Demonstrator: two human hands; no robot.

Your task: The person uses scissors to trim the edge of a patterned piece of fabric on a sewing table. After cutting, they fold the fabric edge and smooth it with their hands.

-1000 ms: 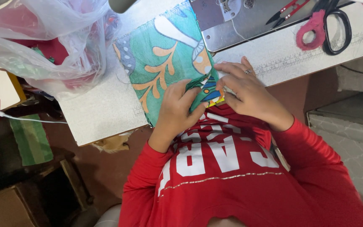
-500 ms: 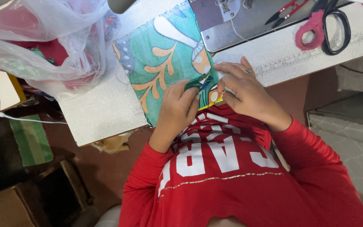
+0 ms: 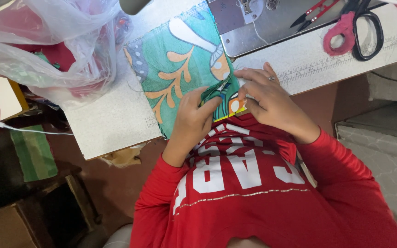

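Barely anything shifted since a second ago: left hand (image 3: 197, 115) crept slightly up the fold, right hand (image 3: 265, 94) sits where it was. Left fingers are curled and pinching the folded edge of the green patterned fabric (image 3: 180, 73); looks like it's holding the crease so it doesn't spring open. Right hand lies flatter, fingertips pressing the same fold down against the table (image 3: 111, 124), ring visible on one finger; pressing more than gripping. Fabric lies on the near table edge, its far end butted up to the sewing machine bed (image 3: 263, 27), likely so the folded end can feed straight in. Scissors (image 3: 359, 25) with pink-wrapped handle and red thread snips (image 3: 311, 13) are parked to the right of the machine, within reach. Clear plastic bag (image 3: 47, 46) of cloth is on the left, clear of the work.
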